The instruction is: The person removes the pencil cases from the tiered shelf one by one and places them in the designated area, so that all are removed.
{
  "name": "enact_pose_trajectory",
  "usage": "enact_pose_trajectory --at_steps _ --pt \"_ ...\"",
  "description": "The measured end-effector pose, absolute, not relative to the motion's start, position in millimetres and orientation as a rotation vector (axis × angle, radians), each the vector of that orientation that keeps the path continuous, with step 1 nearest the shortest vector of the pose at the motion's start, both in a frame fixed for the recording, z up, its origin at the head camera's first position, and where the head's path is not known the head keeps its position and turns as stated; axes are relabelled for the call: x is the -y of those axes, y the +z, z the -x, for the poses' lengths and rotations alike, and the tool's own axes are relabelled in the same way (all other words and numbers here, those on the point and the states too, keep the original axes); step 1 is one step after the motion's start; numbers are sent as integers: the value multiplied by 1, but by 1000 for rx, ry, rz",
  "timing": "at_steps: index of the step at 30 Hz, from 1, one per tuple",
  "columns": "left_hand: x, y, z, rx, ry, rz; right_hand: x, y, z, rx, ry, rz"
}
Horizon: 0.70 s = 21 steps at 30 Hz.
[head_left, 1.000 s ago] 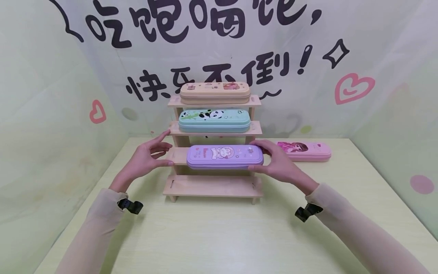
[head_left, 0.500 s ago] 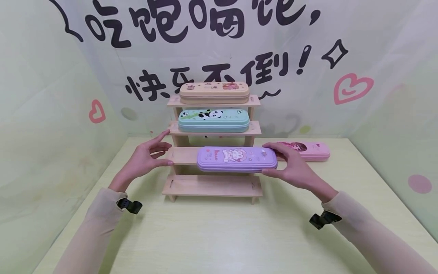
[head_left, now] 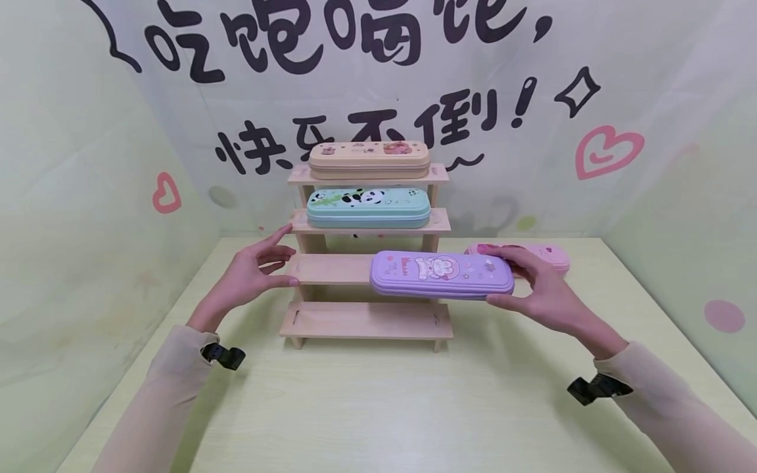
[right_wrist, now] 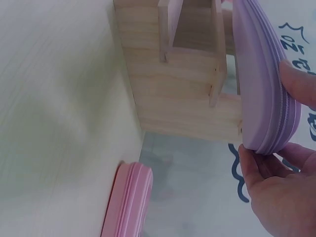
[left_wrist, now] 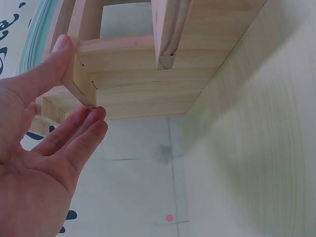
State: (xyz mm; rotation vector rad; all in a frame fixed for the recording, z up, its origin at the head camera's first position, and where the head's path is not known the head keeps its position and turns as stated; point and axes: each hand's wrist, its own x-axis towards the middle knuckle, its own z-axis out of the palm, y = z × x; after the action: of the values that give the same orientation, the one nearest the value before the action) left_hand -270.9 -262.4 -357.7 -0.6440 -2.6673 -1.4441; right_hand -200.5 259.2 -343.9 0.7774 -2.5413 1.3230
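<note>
A person's right hand [head_left: 544, 289] holds a purple case [head_left: 440, 274] by its right end, thumb on the near edge and fingers round the far side, above a pale table [head_left: 367, 407]. The case, its lid printed with a cartoon rabbit, lies level with the third tier [head_left: 331, 268] of a four-tier wooden stand [head_left: 298, 291], its left part over the plank and its right part reaching past the stand's end; whether it touches the wood cannot be told. The right wrist view shows its zip drawn closed along the side, whatever is inside hidden. The left hand [head_left: 251, 269], at the opposite end of the stand, has a narrow grip on the wood, the plank's end between thumb and fingertips. Above, a cream case [head_left: 369, 161] rests on the top tier [head_left: 439, 172] and a teal case [head_left: 369, 209] decorated with pandas sits on the second tier [head_left: 440, 220], both with lids down and contents out of sight. A pink case [head_left: 550, 256], also closed, lies on the table to the right, partly hidden behind the right hand, before a white backdrop [head_left: 503, 174] lettered with large black characters
</note>
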Motion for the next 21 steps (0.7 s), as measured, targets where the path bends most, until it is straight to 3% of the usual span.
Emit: enact_pose_trajectory --at_steps 21 --pt "264 -360 272 2656 -1437 662 -325 -343 184 2485 1311 -724"
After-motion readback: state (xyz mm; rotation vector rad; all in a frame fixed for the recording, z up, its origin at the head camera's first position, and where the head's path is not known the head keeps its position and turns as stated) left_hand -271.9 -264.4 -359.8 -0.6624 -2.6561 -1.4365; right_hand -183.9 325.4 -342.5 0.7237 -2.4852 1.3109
